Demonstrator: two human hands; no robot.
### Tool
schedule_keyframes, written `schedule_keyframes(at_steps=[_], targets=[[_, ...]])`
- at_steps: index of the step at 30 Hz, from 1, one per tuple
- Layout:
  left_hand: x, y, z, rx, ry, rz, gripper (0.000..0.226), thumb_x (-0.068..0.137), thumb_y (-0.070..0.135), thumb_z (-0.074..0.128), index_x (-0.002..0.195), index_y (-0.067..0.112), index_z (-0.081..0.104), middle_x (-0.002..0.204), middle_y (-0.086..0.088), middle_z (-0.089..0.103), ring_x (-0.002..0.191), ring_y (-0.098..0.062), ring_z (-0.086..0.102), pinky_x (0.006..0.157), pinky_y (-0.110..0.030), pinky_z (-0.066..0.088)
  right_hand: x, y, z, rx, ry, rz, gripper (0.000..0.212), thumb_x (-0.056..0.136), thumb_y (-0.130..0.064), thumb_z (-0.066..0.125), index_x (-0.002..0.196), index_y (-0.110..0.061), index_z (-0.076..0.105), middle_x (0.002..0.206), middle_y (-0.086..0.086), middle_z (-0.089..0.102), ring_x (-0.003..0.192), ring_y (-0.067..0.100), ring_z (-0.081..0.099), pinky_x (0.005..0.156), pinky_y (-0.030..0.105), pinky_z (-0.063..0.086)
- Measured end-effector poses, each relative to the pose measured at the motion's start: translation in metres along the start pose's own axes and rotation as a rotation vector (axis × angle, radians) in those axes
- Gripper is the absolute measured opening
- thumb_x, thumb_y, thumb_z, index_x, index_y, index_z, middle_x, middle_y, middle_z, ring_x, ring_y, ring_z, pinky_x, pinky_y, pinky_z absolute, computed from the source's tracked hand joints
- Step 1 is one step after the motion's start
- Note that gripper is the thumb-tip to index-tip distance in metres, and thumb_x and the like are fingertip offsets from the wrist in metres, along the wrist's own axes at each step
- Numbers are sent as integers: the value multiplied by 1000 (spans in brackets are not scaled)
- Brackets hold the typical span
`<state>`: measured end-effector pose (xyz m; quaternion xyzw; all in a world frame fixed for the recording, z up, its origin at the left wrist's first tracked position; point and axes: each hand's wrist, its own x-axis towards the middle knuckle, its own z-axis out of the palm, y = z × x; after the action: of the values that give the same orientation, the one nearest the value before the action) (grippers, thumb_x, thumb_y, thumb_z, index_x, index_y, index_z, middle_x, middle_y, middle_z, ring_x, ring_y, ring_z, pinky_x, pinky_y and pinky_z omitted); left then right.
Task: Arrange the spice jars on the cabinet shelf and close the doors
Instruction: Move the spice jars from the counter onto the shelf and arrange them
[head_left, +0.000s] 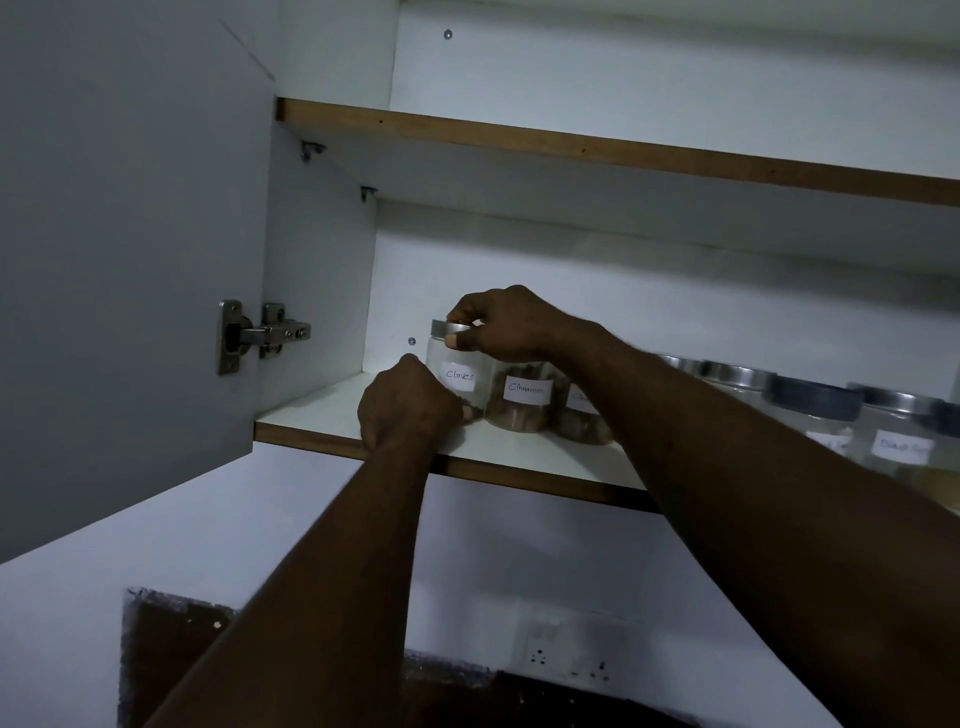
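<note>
A clear jar labelled Cloves (458, 375) with a silver lid stands at the left end of the lower cabinet shelf (322, 415). My right hand (506, 325) grips its lid from above. My left hand (408, 402) wraps around the jar's lower left side. Touching it on the right is the Cinnamon jar (524, 395), then a third brown-filled jar (582, 415) partly hidden by my right forearm. Several more labelled jars (901, 441) with silver and dark lids line the shelf to the right.
The left cabinet door (130, 260) hangs open on a metal hinge (260, 335). An upper shelf (623, 150) runs above. Below the cabinet is a white wall with a socket plate (566, 654).
</note>
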<state>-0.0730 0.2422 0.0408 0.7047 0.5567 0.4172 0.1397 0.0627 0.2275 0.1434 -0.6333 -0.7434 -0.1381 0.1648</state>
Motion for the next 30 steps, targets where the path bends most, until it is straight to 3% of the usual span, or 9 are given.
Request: schedule_keyframes(at_steps=[5, 10, 12, 15, 17, 19, 21, 26, 30], targets=[[-1, 0, 1, -46, 11, -2, 62, 78, 44, 83, 122, 9, 57, 115, -11, 67, 105, -29, 64, 87, -38, 53, -8, 5, -3, 16, 9, 5, 61, 96, -59, 60, 150, -33, 47, 147, -5, 58, 129, 17, 56, 96, 28, 40], [-2, 0, -2, -101, 47, -32, 90, 69, 44, 90, 135, 5, 43, 134, -19, 55, 122, -36, 56, 101, -47, 51, -34, 17, -22, -40, 150, -48, 50, 100, -50, 58, 144, -27, 55, 142, -4, 62, 124, 17, 60, 106, 36, 46], [-4, -1, -2, -131, 80, -33, 91, 68, 41, 91, 135, 6, 41, 134, -18, 54, 122, -36, 56, 98, -46, 51, -54, 28, -33, -86, 214, -67, 44, 100, -45, 60, 139, -25, 60, 138, -5, 65, 125, 16, 59, 107, 39, 45], [-10, -3, 0, -136, 104, 26, 72, 71, 40, 89, 122, 11, 48, 116, -12, 65, 106, -32, 63, 82, -40, 51, -98, 48, -44, -111, 344, -71, 35, 97, -41, 64, 126, -22, 68, 124, -5, 70, 112, 14, 61, 97, 37, 48], [-20, -4, 2, -49, 98, 114, 54, 74, 51, 83, 108, 20, 55, 97, -1, 65, 92, -27, 64, 74, -33, 47, -135, 63, -49, -139, 400, -46, 29, 96, -41, 64, 115, -21, 73, 109, -5, 74, 97, 13, 63, 86, 35, 50], [-31, 0, 7, 37, 86, 208, 34, 77, 55, 73, 93, 28, 59, 83, 5, 62, 83, -25, 64, 69, -31, 44, -175, 78, -50, -149, 406, 13, 26, 93, -40, 61, 104, -22, 75, 96, -5, 74, 84, 13, 64, 77, 34, 51], [-40, 14, 14, 70, 26, 268, 28, 78, 52, 70, 81, 25, 61, 74, 6, 65, 75, -23, 65, 64, -30, 44, -217, 93, -48, -158, 397, 75, 22, 91, -37, 60, 96, -22, 75, 88, -6, 73, 75, 12, 64, 70, 30, 49], [-79, 93, 59, 30, -240, 490, 21, 79, 39, 78, 76, 27, 62, 71, 9, 62, 74, -16, 63, 59, -27, 41, -294, 131, -36, -211, 288, 266, 14, 92, -34, 66, 90, -25, 76, 87, -8, 76, 76, 11, 66, 66, 28, 49], [-124, 176, 109, -31, -333, 642, 23, 80, 35, 78, 74, 25, 59, 78, 5, 65, 80, -19, 63, 60, -29, 37, -344, 170, -37, -175, 289, 436, 12, 89, -39, 64, 84, -31, 71, 84, -10, 73, 78, 12, 66, 61, 26, 41]])
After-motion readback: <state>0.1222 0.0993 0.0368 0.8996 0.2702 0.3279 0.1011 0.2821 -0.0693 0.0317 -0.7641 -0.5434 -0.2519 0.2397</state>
